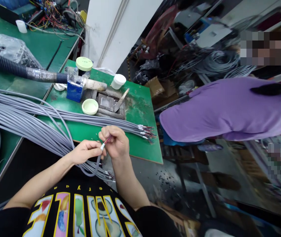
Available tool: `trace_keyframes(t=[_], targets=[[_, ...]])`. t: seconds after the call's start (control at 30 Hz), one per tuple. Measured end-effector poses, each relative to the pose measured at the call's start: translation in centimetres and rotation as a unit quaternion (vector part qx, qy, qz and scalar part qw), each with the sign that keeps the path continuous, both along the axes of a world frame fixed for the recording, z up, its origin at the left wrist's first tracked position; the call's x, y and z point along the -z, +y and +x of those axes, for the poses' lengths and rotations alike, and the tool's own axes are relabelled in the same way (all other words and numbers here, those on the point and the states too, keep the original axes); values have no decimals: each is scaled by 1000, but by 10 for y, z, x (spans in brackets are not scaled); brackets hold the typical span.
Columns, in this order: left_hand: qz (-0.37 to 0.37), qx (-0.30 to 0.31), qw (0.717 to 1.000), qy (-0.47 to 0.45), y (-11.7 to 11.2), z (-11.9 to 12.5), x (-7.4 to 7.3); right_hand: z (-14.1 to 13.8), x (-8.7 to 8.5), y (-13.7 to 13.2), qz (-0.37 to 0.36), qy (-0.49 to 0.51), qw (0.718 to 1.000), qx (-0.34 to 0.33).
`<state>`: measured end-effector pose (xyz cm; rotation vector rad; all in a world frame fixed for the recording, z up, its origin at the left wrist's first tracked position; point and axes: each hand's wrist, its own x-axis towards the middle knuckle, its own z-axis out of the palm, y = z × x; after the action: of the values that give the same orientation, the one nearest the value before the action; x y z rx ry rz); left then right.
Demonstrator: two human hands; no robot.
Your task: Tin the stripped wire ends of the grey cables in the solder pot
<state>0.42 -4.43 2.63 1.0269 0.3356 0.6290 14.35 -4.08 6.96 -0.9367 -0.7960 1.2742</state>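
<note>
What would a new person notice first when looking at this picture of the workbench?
The long bundle of grey cables sweeping across the green workbench catches the eye first. At the centre, the left hand and right hand pinch the white-sleeved end of one cable, with red wires showing. At right, a person in a purple shirt fills the view.

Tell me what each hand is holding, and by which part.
The left hand pinches the grey cable at its white sleeve; the right hand pinches the red wire emerging from that end.
</note>
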Motion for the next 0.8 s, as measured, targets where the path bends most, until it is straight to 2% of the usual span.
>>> trace_keyframes(t=[0.1, 0.13, 0.2, 0.3, 0.43, 0.5, 0.57, 0.67, 0.8], targets=[[5, -22, 1000, 14, -2, 0, 6, 21, -4, 3, 51, -44, 994, 88], [4, -33, 999, 22, -3, 1, 7, 26, -5, 1, 60, -86, 990, 94], [8, -59, 997, 39, -4, 2, 10, 33, -7, -6, 50, -210, 975, 58], [39, -82, 994, 60, -3, 6, 13, 28, -8, -19, 27, -389, 921, -4], [51, -96, 991, 73, -3, 10, 16, 15, -9, -27, 87, -500, 861, 45], [39, -110, 991, 72, -3, 10, 18, 12, -9, -28, 116, -526, 840, 65], [26, -129, 989, 65, -2, 10, 19, 11, -8, -30, 140, -524, 837, 75], [11, -144, 988, 55, -1, 8, 19, 11, -5, -34, 159, -499, 848, 84], [-8, -124, 991, 44, 0, 8, 14, 13, -2, -38, 156, -467, 865, 97]])
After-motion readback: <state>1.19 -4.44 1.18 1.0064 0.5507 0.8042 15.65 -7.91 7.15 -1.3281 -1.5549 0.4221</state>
